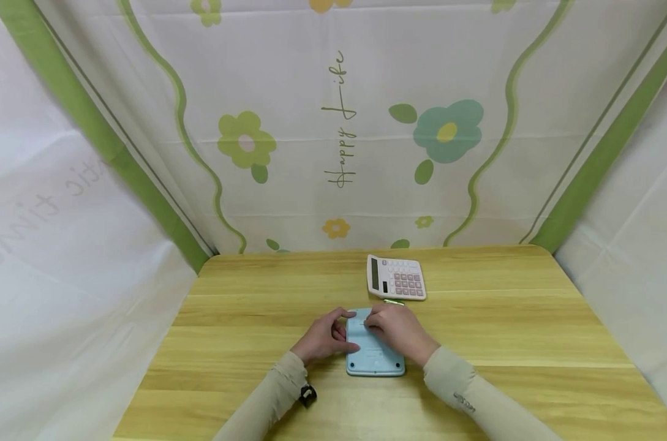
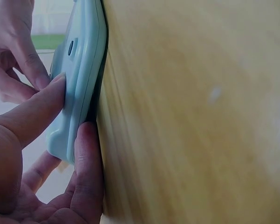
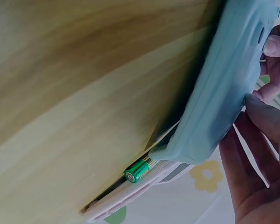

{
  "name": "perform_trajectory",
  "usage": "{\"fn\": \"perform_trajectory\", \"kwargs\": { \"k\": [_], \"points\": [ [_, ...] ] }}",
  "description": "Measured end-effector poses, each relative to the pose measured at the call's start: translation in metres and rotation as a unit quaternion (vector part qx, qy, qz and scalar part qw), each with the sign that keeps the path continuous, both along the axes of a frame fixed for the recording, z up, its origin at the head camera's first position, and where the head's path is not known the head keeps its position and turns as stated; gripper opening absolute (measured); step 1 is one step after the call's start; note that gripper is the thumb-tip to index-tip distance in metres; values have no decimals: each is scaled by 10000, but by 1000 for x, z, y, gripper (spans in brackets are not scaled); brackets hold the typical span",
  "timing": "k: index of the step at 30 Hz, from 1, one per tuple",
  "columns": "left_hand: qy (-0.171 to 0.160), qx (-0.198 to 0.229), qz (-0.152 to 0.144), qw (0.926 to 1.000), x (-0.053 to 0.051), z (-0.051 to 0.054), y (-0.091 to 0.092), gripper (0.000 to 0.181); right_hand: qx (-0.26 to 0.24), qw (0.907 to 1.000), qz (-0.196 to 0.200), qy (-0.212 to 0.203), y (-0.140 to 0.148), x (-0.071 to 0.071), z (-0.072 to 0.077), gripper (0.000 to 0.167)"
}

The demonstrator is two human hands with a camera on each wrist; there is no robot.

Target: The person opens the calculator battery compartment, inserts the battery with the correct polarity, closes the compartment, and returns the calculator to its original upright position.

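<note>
A light blue flat device (image 1: 373, 361) lies on the wooden table with its plain back up, two dark feet near its front edge. My left hand (image 1: 323, 338) grips its left side; in the left wrist view the thumb of that hand (image 2: 18, 163) is on the back face of the device (image 2: 88, 60) and a finger reaches beneath the edge. My right hand (image 1: 400, 331) has its fingertips on the upper part of the back. In the right wrist view, thumb and fingers of that hand (image 3: 261, 163) meet the device (image 3: 219, 93); whether they pinch a part is hidden.
A pinkish-white calculator (image 1: 400, 279) lies beyond the device, keys up. Between them is a green battery (image 3: 137, 171), lying just past my right hand. A black object (image 1: 308, 395) is by my left sleeve. Printed curtains stand behind and beside the table.
</note>
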State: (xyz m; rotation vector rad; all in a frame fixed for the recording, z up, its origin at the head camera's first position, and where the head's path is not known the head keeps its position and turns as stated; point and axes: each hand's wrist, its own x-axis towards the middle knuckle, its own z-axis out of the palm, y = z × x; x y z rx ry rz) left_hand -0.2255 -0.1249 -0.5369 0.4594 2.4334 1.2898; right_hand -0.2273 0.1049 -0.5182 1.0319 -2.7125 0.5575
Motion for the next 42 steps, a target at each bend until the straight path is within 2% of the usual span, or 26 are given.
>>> {"fn": "perform_trajectory", "kwargs": {
  "k": [13,25,29,35,42],
  "points": [
    [-12,-44,-63,10000,0,-3,-2,65,-87,9996,282,11,5,-1,-2,12],
    [104,-113,-56,9999,0,-4,-1,63,-48,9996,270,-56,7,-1,-1,14],
    [41,-60,16,10000,0,-2,-1,63,-2,9996,254,-106,7,0,0,15],
    [-120,141,144,9997,0,0,-2,66,-26,9983,145,-561,9,-1,2,18],
    [-261,409,452,9978,-1,4,-2,75,-370,9970,-7,-685,13,1,7,21]
  ]
}}
